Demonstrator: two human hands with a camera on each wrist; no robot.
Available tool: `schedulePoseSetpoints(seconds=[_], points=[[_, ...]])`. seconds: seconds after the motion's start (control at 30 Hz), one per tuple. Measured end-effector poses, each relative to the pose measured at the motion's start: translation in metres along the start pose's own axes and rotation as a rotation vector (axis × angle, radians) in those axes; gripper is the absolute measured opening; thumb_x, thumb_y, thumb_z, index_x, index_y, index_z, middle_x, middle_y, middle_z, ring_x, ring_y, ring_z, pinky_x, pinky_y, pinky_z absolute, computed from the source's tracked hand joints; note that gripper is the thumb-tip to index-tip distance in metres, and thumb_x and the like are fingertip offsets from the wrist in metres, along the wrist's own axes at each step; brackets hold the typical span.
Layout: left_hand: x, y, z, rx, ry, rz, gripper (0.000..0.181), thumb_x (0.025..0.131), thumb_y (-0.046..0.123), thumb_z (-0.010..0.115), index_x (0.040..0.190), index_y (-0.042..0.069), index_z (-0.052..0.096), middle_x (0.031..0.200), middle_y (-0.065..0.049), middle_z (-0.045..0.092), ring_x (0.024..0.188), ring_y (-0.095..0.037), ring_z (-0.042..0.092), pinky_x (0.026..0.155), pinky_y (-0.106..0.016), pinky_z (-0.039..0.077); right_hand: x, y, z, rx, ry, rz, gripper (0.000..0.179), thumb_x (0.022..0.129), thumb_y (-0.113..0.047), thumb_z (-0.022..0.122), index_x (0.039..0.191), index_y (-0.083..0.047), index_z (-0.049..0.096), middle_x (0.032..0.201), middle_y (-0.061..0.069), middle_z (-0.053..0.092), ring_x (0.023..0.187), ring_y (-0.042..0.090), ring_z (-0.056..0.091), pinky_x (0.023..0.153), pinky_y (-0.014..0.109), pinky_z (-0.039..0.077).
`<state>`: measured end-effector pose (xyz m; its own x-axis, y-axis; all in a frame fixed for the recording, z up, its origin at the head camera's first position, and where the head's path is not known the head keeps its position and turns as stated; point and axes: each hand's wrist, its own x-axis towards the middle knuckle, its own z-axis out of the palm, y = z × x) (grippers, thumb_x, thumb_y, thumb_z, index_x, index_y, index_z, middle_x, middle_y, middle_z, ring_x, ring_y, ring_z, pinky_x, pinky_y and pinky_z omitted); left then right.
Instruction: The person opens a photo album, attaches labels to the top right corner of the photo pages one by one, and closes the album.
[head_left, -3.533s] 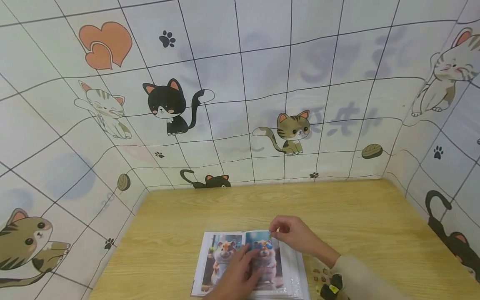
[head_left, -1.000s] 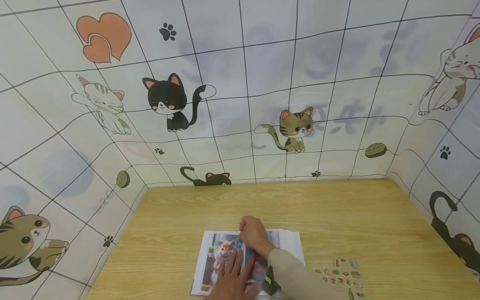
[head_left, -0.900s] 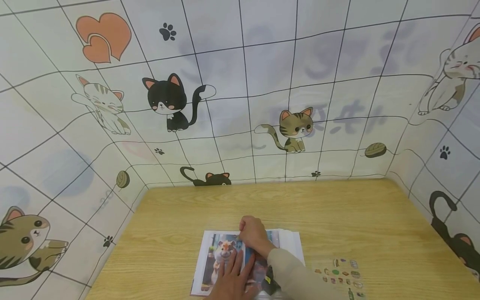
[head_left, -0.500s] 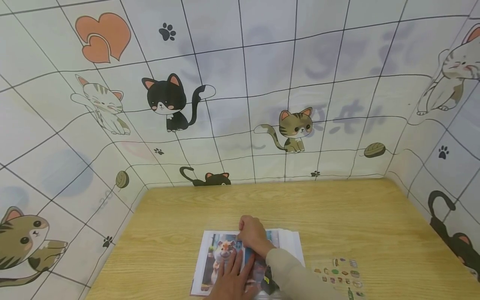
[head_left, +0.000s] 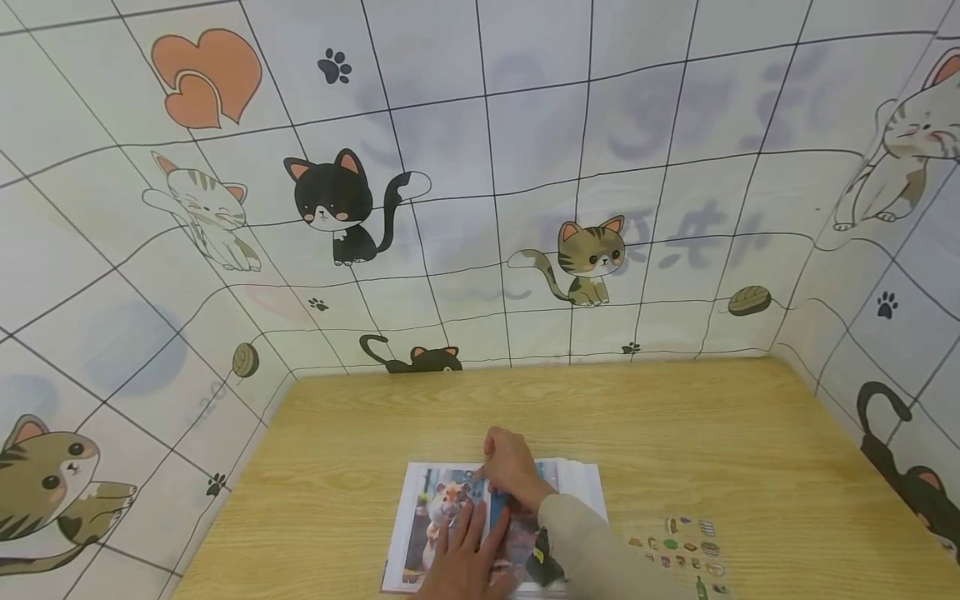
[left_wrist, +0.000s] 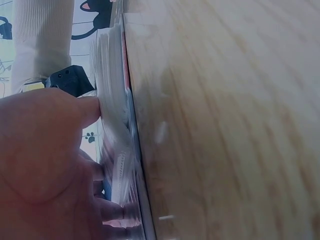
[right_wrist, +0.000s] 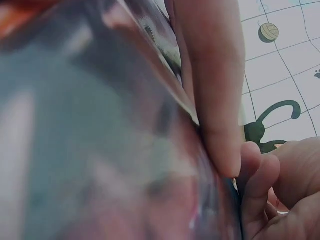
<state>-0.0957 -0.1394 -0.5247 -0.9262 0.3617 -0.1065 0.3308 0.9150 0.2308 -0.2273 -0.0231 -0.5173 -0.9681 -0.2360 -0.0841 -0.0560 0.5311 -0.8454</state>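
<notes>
Album (head_left: pixel 444 500) lies under both hands (head_left: pixel 461 554) (head_left: pixel 512 468), tabletop (head_left: pixel 600 417) extending past its far edge.

A: So what's the outfit?
B: Cream, finely ribbed fabric sleeve (head_left: pixel 592 546) on the right, kinda plain tbh.
A: Anything else on there?
B: Yep, chunky black angular block (head_left: pixel 547 570) at the sleeve's end, with a yellow patch (head_left: pixel 538 554) and tiny dots (left_wrist: pixel 60 75).
</notes>
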Motion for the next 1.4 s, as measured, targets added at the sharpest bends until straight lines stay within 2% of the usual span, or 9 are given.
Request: schedulePoseSetpoints(seconds=[0.3,0.5,0.77,0.97,1.13,1.27,1.4], points=[[0.0,0.001,0.001,0.004,0.009,0.01,0.073,0.096,0.067,0.04,0.153,0.022,0.04,0.156,-0.017,0.038,0.143,-0.039,0.033,0.109,-0.063,0.03,0.0,0.003,-0.002,-0.011,0.014,-0.003,0.025,0.078,0.008,0.075,0.087,-0.004,0.054,0.054,0.004,0.059,0.036,0.009,0.052,0.035,0.018,0.036],[0.002,0.001,0.002,-0.025,-0.024,-0.004,0.073,0.095,0.067,0.04,0.154,0.023,0.037,0.157,-0.017,0.036,0.145,-0.04,0.031,0.108,-0.064,0.032,-0.002,0.006,-0.003,0.022,0.022,-0.043,0.024,0.078,0.008,0.075,0.089,0.0,0.054,0.053,0.006,0.059,0.035,0.008,0.051,0.035,0.02,0.037],[0.001,0.001,0.005,-0.004,-0.005,-0.006,0.074,0.095,0.068,0.04,0.153,0.023,0.038,0.157,-0.018,0.035,0.145,-0.039,0.03,0.108,-0.063,0.032,-0.005,0.011,-0.007,0.139,-0.003,-0.092,0.027,0.077,0.009,0.074,0.094,0.004,0.054,0.071,0.008,0.06,0.037,0.006,0.052,0.036,0.024,0.044],[0.002,0.001,0.004,-0.03,-0.03,-0.01,0.075,0.094,0.069,0.039,0.154,0.024,0.036,0.158,-0.017,0.034,0.146,-0.039,0.029,0.108,-0.064,0.031,-0.004,0.014,-0.01,0.183,-0.022,-0.109,0.024,0.079,0.009,0.071,0.097,0.006,0.055,0.075,0.011,0.065,0.037,0.006,0.053,0.038,0.027,0.047],[0.003,0.001,0.002,-0.049,-0.046,-0.011,0.075,0.095,0.068,0.04,0.154,0.023,0.036,0.158,-0.017,0.034,0.145,-0.04,0.03,0.106,-0.065,0.033,-0.005,0.014,-0.013,0.176,-0.038,-0.101,0.023,0.082,0.006,0.071,0.099,0.005,0.055,0.08,0.009,0.063,0.04,0.008,0.055,0.039,0.028,0.048],[0.002,0.001,0.003,-0.055,-0.031,-0.022,0.075,0.094,0.069,0.04,0.154,0.024,0.037,0.157,-0.018,0.036,0.145,-0.04,0.031,0.106,-0.065,0.033,-0.009,0.011,-0.018,0.156,-0.048,-0.097,0.022,0.084,0.002,0.071,0.1,0.003,0.056,0.082,0.008,0.063,0.041,0.01,0.055,0.039,0.029,0.049],[0.001,0.001,0.003,-0.051,-0.021,-0.031,0.075,0.094,0.07,0.04,0.154,0.025,0.036,0.156,-0.018,0.036,0.144,-0.04,0.031,0.106,-0.065,0.033,-0.014,0.008,-0.028,0.127,-0.042,-0.146,0.019,0.087,-0.004,0.069,0.101,0.002,0.058,0.087,0.008,0.064,0.044,0.013,0.057,0.041,0.03,0.05]])
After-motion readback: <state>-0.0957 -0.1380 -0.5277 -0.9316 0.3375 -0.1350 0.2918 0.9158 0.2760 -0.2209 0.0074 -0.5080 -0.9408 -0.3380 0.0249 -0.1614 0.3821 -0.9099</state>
